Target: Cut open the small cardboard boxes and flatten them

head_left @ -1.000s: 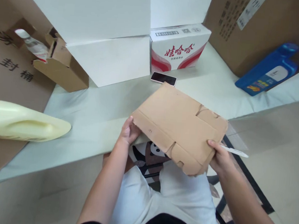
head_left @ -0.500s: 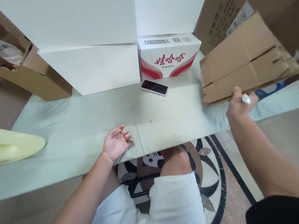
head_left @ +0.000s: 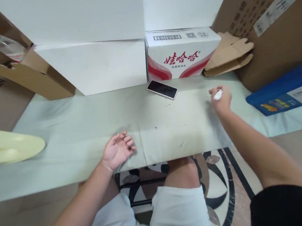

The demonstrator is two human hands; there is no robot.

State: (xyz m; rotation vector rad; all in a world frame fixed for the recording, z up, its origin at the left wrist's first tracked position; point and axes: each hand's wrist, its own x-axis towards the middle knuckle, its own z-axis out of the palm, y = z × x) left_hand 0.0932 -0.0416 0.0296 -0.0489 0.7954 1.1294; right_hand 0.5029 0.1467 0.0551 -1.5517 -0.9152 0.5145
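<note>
There is a small white stick-like thing (head_left: 218, 94), flat folded light-brown cardboard (head_left: 229, 55) and a wide pale-green cloth (head_left: 79, 128). The oblong white cardboard box (head_left: 181, 56) has red writing and red swoops. The thin black phone (head_left: 162, 89) has a pale edge. The big blue plastic jug (head_left: 286, 88) has yellow writing.

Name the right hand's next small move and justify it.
I'd probably draw the right hand back toward the near edge of the table: it holds a white pen-like item, while the folded cardboard sits apart from both hands, beside the red-and-white box.
</note>
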